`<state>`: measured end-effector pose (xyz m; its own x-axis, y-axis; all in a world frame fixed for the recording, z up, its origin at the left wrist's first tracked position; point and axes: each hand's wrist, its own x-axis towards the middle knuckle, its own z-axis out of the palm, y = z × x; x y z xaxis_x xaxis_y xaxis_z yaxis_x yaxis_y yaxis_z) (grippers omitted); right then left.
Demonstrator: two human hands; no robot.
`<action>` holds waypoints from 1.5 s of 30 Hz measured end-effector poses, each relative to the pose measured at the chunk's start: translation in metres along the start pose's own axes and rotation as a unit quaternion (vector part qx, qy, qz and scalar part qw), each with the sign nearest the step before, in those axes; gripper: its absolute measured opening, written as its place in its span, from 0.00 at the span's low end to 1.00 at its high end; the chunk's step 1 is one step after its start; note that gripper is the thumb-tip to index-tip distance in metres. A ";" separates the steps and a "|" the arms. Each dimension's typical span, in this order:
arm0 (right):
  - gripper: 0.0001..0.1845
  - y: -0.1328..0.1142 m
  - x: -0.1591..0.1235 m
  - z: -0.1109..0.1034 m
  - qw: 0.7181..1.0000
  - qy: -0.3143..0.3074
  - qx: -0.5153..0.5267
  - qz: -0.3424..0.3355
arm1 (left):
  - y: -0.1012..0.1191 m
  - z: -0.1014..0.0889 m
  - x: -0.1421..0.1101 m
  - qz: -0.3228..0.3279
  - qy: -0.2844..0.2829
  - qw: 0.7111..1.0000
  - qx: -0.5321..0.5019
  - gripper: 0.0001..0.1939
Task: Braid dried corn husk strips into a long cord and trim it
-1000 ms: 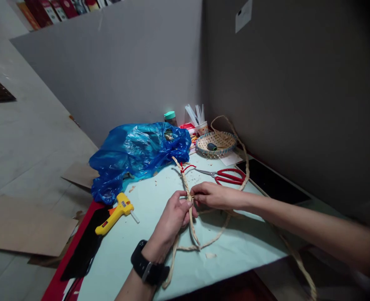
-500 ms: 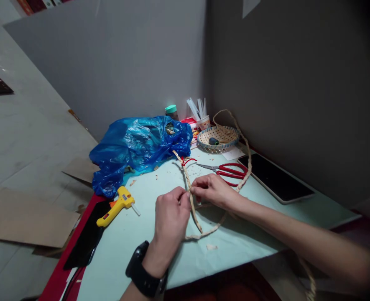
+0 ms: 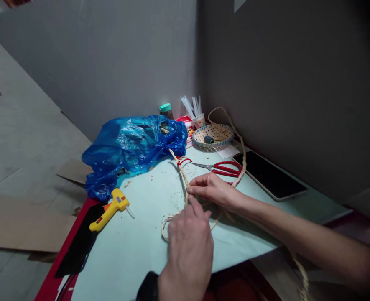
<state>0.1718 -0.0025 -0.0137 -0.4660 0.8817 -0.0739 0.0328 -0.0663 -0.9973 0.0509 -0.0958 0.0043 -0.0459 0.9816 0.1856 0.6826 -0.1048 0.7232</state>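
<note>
A pale straw braid runs down the work surface, tied near its top with red string. My right hand pinches the braid between thumb and fingertips. Just below, my left hand has its fingers bent together over the lower part, covering it; the fingertips are partly hidden. A loop of the braid shows left of my left hand. Another length curves up behind my right hand to the woven basket. Red-handled scissors lie beyond my right hand.
A yellow glue gun lies on the left, partly over a dark flat object. A blue plastic bag fills the back left. A tablet is on the right, and a cup of glue sticks stands behind.
My left hand has turned and moved right, now knuckles up below my right hand. My right hand keeps its pinch on the braid. The lower loop has shifted left. The view has moved slightly.
</note>
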 end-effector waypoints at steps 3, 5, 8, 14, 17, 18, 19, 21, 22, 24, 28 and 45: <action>0.18 -0.003 -0.002 -0.001 0.999 -0.023 0.022 0.006 | -0.004 -0.027 0.018 0.009 -0.011 1.000 -0.009 0.09; 0.17 -0.003 -0.002 -0.001 0.998 -0.044 0.036 0.013 | -0.012 -0.035 0.035 -0.025 -0.014 0.995 -0.092 0.10; 0.16 -0.002 -0.002 -0.002 0.997 -0.067 0.042 -0.001 | -0.026 -0.026 0.056 -0.110 -0.192 0.917 -0.332 0.14; 0.16 -0.003 -0.003 -0.007 0.987 -0.083 -0.121 -0.070 | -0.038 -0.011 0.063 -0.178 -0.249 0.852 -0.425 0.11; 0.17 -0.011 -0.009 -0.005 0.950 -0.082 -0.280 -0.109 | -0.040 -0.015 0.058 -0.174 -0.226 0.883 -0.372 0.09; 0.18 -0.013 -0.011 -0.004 0.933 -0.070 -0.333 -0.114 | -0.040 -0.016 0.056 -0.174 -0.214 0.894 -0.354 0.09; 0.18 -0.014 -0.014 -0.003 0.916 -0.054 -0.381 -0.115 | -0.041 -0.016 0.055 -0.173 -0.202 0.903 -0.338 0.11; 0.19 -0.017 -0.018 -0.002 0.880 -0.021 -0.462 -0.108 | -0.042 -0.015 0.053 -0.163 -0.176 0.921 -0.308 0.14; 0.19 -0.017 -0.020 -0.002 0.865 -0.007 -0.490 -0.104 | -0.042 -0.014 0.052 -0.156 -0.164 0.928 -0.296 0.15; 0.18 -0.019 -0.023 -0.003 0.846 0.007 -0.522 -0.106 | -0.041 -0.011 0.051 -0.151 -0.149 0.933 -0.290 0.15; 0.15 -0.021 -0.027 0.000 0.834 -0.059 -0.518 -0.180 | -0.039 -0.010 0.052 -0.170 -0.167 0.911 -0.336 0.13; 0.19 -0.031 -0.007 -0.018 0.967 -0.126 -0.220 -0.029 | -0.034 -0.019 0.049 -0.148 -0.204 0.850 -0.463 0.21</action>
<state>0.1903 0.0022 0.0177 -0.6776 0.7321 -0.0705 0.3470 0.2337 -0.9083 0.0114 -0.0471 0.0010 0.2692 0.9409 -0.2053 -0.1910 0.2611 0.9462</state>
